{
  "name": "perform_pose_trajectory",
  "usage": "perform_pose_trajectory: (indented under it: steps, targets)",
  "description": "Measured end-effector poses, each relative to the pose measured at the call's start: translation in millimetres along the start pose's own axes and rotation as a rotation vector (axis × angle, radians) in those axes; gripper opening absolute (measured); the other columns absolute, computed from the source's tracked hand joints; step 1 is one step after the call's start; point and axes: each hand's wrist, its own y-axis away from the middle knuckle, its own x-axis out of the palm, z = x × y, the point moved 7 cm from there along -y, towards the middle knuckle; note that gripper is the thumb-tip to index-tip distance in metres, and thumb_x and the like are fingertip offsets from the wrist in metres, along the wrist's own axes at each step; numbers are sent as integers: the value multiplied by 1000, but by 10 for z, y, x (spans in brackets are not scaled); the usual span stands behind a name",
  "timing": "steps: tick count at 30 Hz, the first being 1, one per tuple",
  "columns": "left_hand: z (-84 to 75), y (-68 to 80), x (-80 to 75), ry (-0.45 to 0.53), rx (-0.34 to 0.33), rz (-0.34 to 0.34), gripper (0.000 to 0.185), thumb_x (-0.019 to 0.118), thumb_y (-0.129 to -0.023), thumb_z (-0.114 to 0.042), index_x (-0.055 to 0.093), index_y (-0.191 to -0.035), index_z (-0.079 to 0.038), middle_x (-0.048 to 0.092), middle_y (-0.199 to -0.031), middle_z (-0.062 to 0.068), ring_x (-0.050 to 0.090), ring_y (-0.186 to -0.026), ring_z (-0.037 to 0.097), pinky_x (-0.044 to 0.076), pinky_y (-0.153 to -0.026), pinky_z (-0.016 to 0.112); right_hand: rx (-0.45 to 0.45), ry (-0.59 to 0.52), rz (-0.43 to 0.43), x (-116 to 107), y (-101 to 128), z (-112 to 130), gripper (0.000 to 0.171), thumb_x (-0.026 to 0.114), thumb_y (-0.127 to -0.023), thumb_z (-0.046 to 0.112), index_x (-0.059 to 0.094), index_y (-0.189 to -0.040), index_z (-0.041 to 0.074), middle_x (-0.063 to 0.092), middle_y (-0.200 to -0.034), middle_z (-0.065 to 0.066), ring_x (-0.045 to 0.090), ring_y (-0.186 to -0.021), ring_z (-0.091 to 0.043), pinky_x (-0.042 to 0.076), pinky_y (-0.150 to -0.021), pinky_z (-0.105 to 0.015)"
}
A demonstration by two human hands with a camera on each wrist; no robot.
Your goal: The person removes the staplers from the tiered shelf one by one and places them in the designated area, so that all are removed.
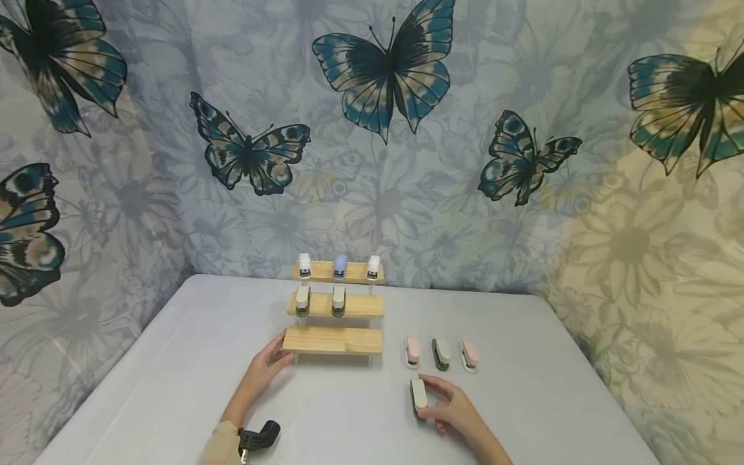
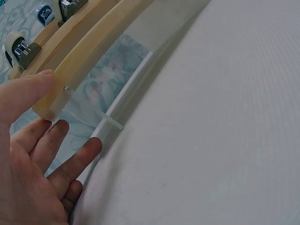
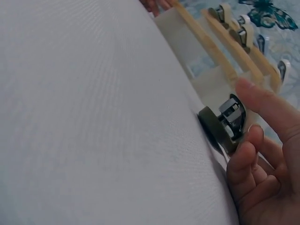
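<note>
Currently, right hand point(image 1: 455, 408) pinches cream stapler point(image 1: 418, 391); any brand lettering unreadable.

Soft light, faint shadows on tabletop point(image 1: 174, 361)

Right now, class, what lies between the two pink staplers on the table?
In the head view, a pale stapler with a dark base lies between the left pink stapler and the right one.

The held stapler point(image 1: 418, 395) is cream and dark-green, the backdrop point(image 1: 395, 213) blue-grey with teal butterflies point(image 1: 391, 68).
</note>
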Motion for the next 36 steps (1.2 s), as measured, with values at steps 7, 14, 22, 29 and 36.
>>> perform_pose_trajectory:
  steps: [7, 14, 22, 29, 36]
  targets:
    - [11, -17, -15, -10, 5, -5, 58, 56, -72, -33, 31, -121, -15, 30, -122, 5, 40, -98, 25, 32, -81, 40, -8, -53, 63, 13, -15, 45, 68, 68, -58, 13, 35, -117, 4, 29, -119, -22, 43, -38, -10, 42, -35, -29]
    - [36, -26, -10, -10, -14, -7, 60, 55, -70, -37, 31, -121, -17, 30, -123, 4, 39, -99, 25, 31, -82, 41, -24, -60, 75, 15, -9, 56, 68, 68, -59, 12, 34, -117, 3, 25, -120, -25, 44, -39, -8, 43, -37, -28]
    - [28, -25, -2, -4, -22, 7, 59, 55, -71, -37, 31, -121, -19, 29, -122, 1, 38, -100, 23, 30, -83, 39, -42, -40, 76, 36, 57, 161, 66, 67, -60, 10, 34, -117, 1, 34, -112, -27, 50, -45, -17, 45, -42, -33]
    - [29, -8, 2, -12, -43, -1, 59, 55, -70, -37, 31, -121, -18, 29, -123, 2, 40, -99, 24, 31, -82, 41, -52, 0, 97, 56, 132, 251, 66, 65, -63, 12, 31, -118, -1, 55, -69, -18, 48, -44, -16, 45, -42, -31]
    - [22, -6, 8, -8, -48, -8, 60, 56, -70, -37, 31, -121, -17, 30, -123, 3, 41, -97, 24, 32, -81, 41, -61, 6, 117, 55, 172, 299, 66, 64, -65, 12, 28, -119, -2, 51, -53, -14, 46, -43, -15, 42, -39, -26]
